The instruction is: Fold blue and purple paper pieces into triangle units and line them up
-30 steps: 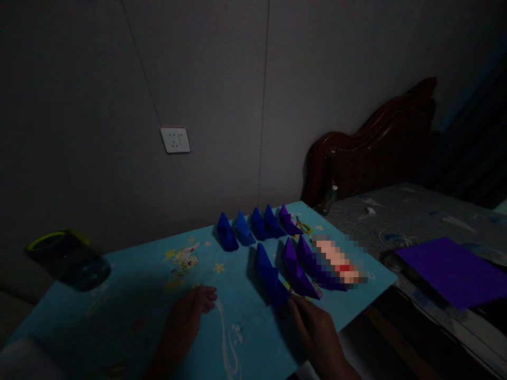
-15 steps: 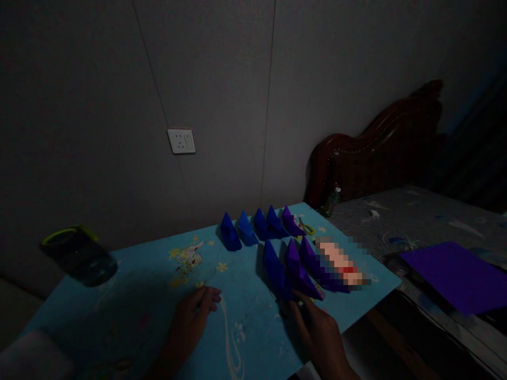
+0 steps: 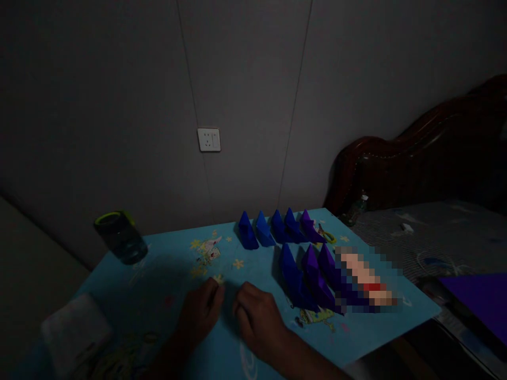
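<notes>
My left hand (image 3: 199, 311) rests on the light blue table (image 3: 166, 266) with its fingers stretched out together. Just right of it, my right hand (image 3: 256, 316) lies knuckles up with its fingers curled under; the dark hides anything in them. The fingertips of the two hands nearly meet. Behind the hands stands a back row of folded paper boats (image 3: 263, 230), blue ones and a purple one (image 3: 310, 228). A nearer row has a blue boat (image 3: 293, 273) and two purple boats (image 3: 316, 277), right of my right hand.
A dark cup with a green rim (image 3: 119, 237) stands at the table's back left. A white bundle (image 3: 75, 332) lies front left. Scissors with yellow handles (image 3: 327, 235) lie by the back row. Right of the table are a bed, its wooden headboard (image 3: 415, 158) and a purple sheet (image 3: 481, 298).
My right hand has left the near blue boat and moved left to meet my left hand. The camera has swung to the left.
</notes>
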### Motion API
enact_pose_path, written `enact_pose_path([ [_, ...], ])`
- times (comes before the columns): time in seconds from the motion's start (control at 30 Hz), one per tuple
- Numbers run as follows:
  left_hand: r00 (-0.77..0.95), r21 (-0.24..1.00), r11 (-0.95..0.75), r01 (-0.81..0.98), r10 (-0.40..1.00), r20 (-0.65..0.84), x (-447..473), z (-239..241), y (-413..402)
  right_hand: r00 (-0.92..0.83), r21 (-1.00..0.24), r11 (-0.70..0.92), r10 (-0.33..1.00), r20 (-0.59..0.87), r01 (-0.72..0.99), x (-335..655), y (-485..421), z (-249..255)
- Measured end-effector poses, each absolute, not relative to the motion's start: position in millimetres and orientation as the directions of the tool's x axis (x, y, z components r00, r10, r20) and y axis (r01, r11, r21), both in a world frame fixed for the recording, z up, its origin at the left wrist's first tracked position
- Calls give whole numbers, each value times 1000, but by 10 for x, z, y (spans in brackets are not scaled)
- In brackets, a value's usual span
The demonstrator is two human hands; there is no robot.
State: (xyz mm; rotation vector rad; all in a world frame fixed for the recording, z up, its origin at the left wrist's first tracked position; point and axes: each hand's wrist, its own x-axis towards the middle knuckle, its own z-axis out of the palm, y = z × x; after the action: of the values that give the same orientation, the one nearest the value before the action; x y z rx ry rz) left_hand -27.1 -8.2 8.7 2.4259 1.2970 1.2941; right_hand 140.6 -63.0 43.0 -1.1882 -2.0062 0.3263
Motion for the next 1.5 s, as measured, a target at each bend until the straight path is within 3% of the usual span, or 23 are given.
enact_pose_path([
  [0.13,348,316,-686,655,645,680,-346,63,-36,-350,-471,641,747,566,607,1187,-174,243],
  [0.4,499,209,-736,643,611,615,-257,19,-89,-269,-548,591,786,557,592,1316,-152,-118],
  [0.97,588,307,-746,591,659,468,-242,8,-120,-320,-587,562,823,469,583,1310,-194,-4],
  [1.5,580,277,-735,619,666,470,-255,24,-132,-338,-602,565,823,456,564,1312,-200,-22],
])
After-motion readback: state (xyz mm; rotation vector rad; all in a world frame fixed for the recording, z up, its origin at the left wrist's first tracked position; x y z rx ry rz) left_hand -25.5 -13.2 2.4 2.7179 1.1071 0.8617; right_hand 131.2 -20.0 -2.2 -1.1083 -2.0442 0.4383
